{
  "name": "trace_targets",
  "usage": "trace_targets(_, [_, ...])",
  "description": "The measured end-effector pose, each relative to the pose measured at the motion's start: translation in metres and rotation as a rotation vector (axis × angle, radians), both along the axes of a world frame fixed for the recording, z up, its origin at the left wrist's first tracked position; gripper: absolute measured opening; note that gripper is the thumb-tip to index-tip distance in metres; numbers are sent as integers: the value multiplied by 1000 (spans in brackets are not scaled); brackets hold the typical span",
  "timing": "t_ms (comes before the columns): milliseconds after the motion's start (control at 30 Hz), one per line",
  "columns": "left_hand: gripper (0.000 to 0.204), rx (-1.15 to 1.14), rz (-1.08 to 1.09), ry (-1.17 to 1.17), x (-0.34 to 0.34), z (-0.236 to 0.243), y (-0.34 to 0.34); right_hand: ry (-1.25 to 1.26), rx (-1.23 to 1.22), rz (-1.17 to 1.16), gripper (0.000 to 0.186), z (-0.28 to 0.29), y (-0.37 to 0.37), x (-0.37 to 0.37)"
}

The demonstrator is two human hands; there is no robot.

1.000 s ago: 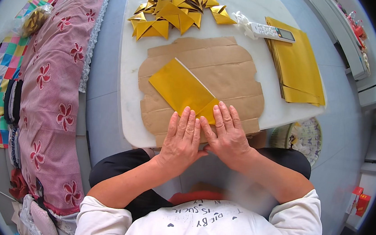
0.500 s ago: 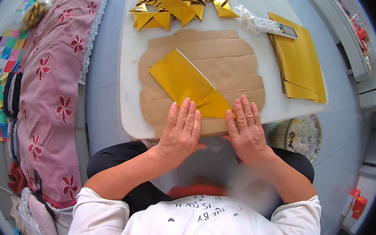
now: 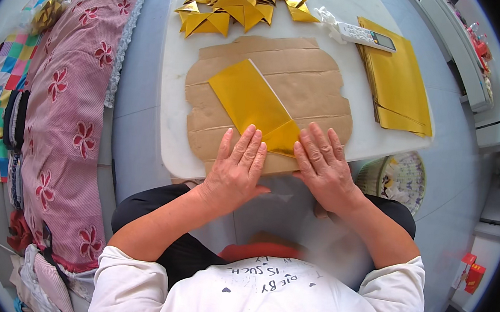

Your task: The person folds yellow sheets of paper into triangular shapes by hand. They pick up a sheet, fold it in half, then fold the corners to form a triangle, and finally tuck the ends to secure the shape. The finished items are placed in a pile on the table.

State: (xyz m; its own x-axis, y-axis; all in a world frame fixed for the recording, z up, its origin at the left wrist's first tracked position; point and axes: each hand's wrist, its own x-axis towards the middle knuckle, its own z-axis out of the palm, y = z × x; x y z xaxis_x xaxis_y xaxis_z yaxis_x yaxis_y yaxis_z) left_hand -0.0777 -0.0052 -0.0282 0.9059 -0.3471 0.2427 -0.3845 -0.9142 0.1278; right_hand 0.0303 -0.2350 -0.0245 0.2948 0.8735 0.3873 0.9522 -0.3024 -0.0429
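A sheet of gold foil paper [image 3: 249,99] lies slanted on a flat piece of brown cardboard [image 3: 318,72], its near end folded over and a pale edge showing along its right side. My left hand [image 3: 236,170] lies flat with fingers stretched, the fingertips on the paper's near left edge. Fingers also straight, my right hand [image 3: 327,169] rests on the cardboard, its fingertips touching the right corner of the folded end. Neither hand grips anything.
Folded gold paper pieces [image 3: 240,5] are heaped at the table's far side. On the right a stack of gold sheets [image 3: 399,80] has a white remote control [image 3: 367,37] on its far end. A patterned basket [image 3: 401,179] stands on the floor below the white table [image 3: 170,142].
The gold paper has turned clockwise, its far end now pointing more directly away from me. My right hand has shifted slightly left, closer to the left one.
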Motion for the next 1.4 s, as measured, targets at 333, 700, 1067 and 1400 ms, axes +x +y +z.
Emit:
trace_targets(333, [86,41,81,16,-4,10,16,-36,30,68,40,0,-3,1])
trace_targets(700, [32,-524,202,192,-17,37,-5,-69,199,74,17,12,1,-3])
trace_targets(1067, [20,-1666,597,634,17,31,-16,-47,310,350,17,18,29,-21])
trace_targets(1400, [15,-665,66,-69,34,63,32,92,501,54,67,49,33,14])
